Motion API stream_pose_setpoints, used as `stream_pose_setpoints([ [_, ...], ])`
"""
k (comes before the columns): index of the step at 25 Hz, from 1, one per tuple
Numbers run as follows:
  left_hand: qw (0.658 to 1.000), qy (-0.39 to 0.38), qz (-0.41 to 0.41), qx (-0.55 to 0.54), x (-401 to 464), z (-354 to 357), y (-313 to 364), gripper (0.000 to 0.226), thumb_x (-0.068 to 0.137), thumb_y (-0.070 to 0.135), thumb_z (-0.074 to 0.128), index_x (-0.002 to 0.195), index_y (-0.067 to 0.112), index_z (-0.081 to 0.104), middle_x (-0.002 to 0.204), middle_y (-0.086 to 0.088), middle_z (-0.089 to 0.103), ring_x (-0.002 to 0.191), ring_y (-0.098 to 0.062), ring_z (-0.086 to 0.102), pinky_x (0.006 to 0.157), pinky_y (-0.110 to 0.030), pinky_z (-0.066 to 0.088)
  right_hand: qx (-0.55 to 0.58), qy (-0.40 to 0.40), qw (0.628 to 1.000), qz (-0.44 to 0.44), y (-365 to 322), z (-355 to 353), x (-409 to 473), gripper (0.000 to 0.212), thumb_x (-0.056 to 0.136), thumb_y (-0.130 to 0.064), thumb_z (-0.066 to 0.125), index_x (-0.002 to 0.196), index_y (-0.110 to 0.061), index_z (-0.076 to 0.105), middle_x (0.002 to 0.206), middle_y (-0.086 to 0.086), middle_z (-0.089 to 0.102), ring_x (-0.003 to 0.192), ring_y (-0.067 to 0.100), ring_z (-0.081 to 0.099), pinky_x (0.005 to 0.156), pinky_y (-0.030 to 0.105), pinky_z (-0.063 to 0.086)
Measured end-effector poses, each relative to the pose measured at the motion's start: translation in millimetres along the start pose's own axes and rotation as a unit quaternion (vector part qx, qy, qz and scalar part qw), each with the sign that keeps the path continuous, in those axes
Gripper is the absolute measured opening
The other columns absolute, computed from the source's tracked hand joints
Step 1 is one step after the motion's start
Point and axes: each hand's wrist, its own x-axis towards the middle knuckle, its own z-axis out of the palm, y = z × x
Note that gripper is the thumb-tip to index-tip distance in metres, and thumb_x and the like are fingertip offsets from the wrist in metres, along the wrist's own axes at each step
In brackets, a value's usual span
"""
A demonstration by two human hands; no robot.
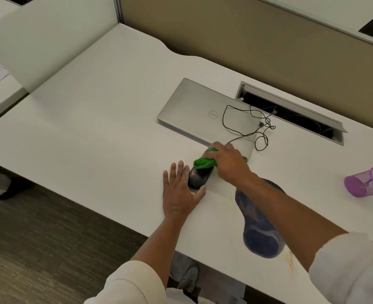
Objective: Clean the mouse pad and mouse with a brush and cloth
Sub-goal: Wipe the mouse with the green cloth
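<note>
Fingers: our left hand (179, 192) lies flat on the desk (98, 119), its 4 fingers straight and close together against the left flank of the mouse, the thumb hooked round its near end; our right hand (227, 163) has its fingers curled tight on a bunched green cloth (203, 162).
Mouse: the dark wired mouse (198, 177) sits on the bare desk between our 2 hands, off the pad, its cable (244, 123) looping back over the closed Dell laptop (205, 113).
Cloth: the wad presses on the far, button end of the mouse.
Mouse pad: the dark blue pad with wrist rest (261, 222) lies just right of the mouse, partly under our right forearm.
Brush: we cannot see 1 anywhere in view.
Step in hand: we judge this to be the wiping of the mouse top.
Doing it well: we should keep the left palm braced so the body cannot skid, draw the cloth from buttons toward the palm end with light pressure, then work the side grooves with a folded edge.
Risk: the slack cable could snag.
Also near: a purple mesh pen cup (367, 182) lies tipped on its side at the right edge.
</note>
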Motion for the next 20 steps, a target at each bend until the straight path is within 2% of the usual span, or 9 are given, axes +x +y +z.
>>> stream_pose_setpoints([
  [4,1.0,-0.002,-0.003,-0.001,1,0,1,0.091,0.09,0.074,0.035,0.161,0.016,0.027,0.171,-0.001,0.013,0.159,-0.018,-0.004,0.128,-0.042,-0.007,-0.09,0.044,0.994,-0.03,-28,19,-14,0.043,0.093,-0.014,0.05,0.13,-0.035,0.06,0.142,-0.001,0.045,0.115,0.033,0.044,0.089,0.046,0.042],
  [9,1.0,-0.002,0.001,-0.002,1,1,0,0.09,0.089,0.068,0.046,0.159,0.015,0.03,0.17,-0.005,0.017,0.159,-0.021,0.001,0.128,-0.046,-0.001,-0.119,0.044,0.985,-0.118,-7,21,-46,0.052,0.085,-0.004,0.055,0.125,-0.035,0.064,0.143,-0.001,0.048,0.11,0.032,0.048,0.084,0.047,0.043],
  [12,1.0,0.004,0.001,0.002,1,3,-1,0.09,0.09,0.072,0.043,0.159,0.016,0.031,0.17,-0.004,0.017,0.159,-0.021,0.001,0.129,-0.045,-0.001,-0.126,0.069,0.989,-0.047,11,9,-41,0.055,0.081,-0.003,0.052,0.125,-0.034,0.064,0.142,0.001,0.048,0.108,0.032,0.046,0.083,0.047,0.042],
  [15,1.0,0.007,-0.001,0.009,0,4,-2,0.092,0.089,0.075,0.037,0.16,0.017,0.03,0.171,-0.003,0.016,0.159,-0.021,0.001,0.129,-0.045,-0.001,-0.136,0.099,0.986,0.022,1,2,-18,0.051,0.085,-0.006,0.051,0.128,-0.032,0.06,0.141,0.004,0.044,0.107,0.034,0.046,0.082,0.048,0.042],
  [18,1.0,0.009,-0.001,0.003,1,5,-2,0.092,0.089,0.076,0.039,0.16,0.018,0.029,0.17,-0.001,0.017,0.159,-0.019,0.001,0.128,-0.043,-0.003,-0.144,0.071,0.987,-0.002,-27,13,-5,0.04,0.093,-0.016,0.051,0.129,-0.034,0.059,0.146,0.004,0.04,0.116,0.036,0.044,0.089,0.05,0.043],
  [20,1.0,0.01,-0.002,-0.004,2,5,-1,0.092,0.089,0.077,0.039,0.159,0.019,0.031,0.17,-0.001,0.018,0.159,-0.018,0.001,0.128,-0.042,-0.004,-0.141,0.054,0.988,-0.026,-41,30,-14,0.041,0.094,-0.019,0.052,0.132,-0.034,0.056,0.147,0.003,0.04,0.119,0.036,0.043,0.09,0.05,0.042],
])
